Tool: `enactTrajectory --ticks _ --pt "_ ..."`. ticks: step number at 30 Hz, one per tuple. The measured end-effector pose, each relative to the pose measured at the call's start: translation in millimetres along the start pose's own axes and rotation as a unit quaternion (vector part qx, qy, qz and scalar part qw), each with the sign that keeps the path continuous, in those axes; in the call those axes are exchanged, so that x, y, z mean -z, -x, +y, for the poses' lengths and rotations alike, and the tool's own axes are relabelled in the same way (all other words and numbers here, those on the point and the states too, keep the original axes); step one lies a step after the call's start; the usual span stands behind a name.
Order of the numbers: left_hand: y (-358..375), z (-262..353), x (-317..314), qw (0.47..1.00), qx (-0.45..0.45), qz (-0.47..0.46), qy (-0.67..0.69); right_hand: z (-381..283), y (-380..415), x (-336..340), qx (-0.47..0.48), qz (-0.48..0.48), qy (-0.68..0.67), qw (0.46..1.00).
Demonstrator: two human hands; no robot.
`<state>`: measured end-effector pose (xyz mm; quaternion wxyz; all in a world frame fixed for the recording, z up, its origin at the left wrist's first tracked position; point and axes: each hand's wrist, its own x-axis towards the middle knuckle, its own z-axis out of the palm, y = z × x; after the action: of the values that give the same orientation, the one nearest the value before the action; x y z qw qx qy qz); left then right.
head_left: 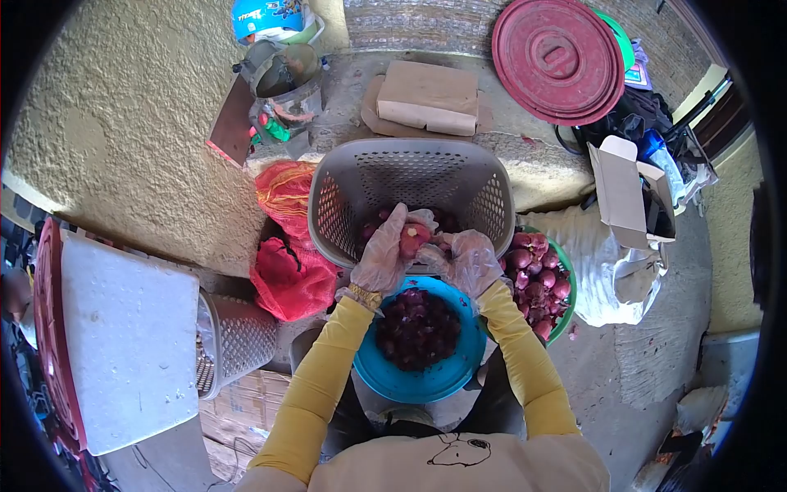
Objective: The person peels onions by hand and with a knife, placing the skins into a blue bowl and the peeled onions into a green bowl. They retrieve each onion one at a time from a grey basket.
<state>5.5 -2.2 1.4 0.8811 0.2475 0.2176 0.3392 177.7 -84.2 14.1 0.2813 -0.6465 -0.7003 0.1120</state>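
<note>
A red onion [414, 239] with a pale cut end is held in my gloved left hand [381, 256], over the near rim of a grey perforated basket [328, 205]. My gloved right hand [471, 256] is beside it with its fingers bent together; what they hold, if anything, is too small to make out. Both gloves are clear plastic. Below my hands sits a blue basin [471, 336] with dark red onion pieces or skins [416, 330]. Right of my right forearm, a green basin [571, 310] holds several red onions [545, 279]. More onions lie inside the grey basket.
Red mesh sacks [291, 275] lie left of the basket. Behind it, cardboard [428, 94] and a red lid [559, 59] rest on a ledge. A white board [131, 336] is at left, near another perforated basket [242, 336]. White sacks [611, 275] and an open box [627, 193] are at right.
</note>
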Motion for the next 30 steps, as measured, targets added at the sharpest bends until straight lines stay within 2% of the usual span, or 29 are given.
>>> enactTrajectory --ticks 9,11,12,14,18,21,23,26,30 --pt "1.5 -1.2 -2.6 1.0 -0.002 0.009 0.012 -5.4 1.9 6.0 0.002 -0.047 -0.029 0.998" --pt "2.7 0.1 -7.2 1.0 -0.016 0.026 0.005 -3.7 1.8 3.2 0.051 -0.075 0.053 0.994" --pt "2.1 0.4 -5.9 1.0 -0.016 0.026 0.005 -1.9 2.4 0.4 0.051 -0.075 0.052 0.994" --pt "0.7 1.5 -2.2 0.999 -0.005 0.033 0.04 2.1 4.3 -4.6 0.11 -0.101 0.065 0.987" --pt "3.9 6.0 -4.0 0.999 -0.02 0.032 0.023 -3.3 4.2 0.4 0.132 -0.121 0.074 0.981" --pt "5.4 6.7 -6.9 0.998 -0.011 0.054 0.017 -13.9 1.3 11.5 0.09 -0.083 0.057 0.991" --pt "5.7 5.9 -7.4 0.999 0.002 0.05 -0.007 -19.9 -1.1 12.9 -0.043 -0.053 -0.019 0.998" --pt "-5.1 -5.1 12.5 1.0 -0.012 0.016 -0.021 -17.1 -1.2 9.1 -0.081 -0.044 0.056 0.994" --pt "-4.5 -3.6 12.0 1.0 0.002 0.011 -0.028 -11.5 0.1 6.3 -0.067 -0.028 0.057 0.996"
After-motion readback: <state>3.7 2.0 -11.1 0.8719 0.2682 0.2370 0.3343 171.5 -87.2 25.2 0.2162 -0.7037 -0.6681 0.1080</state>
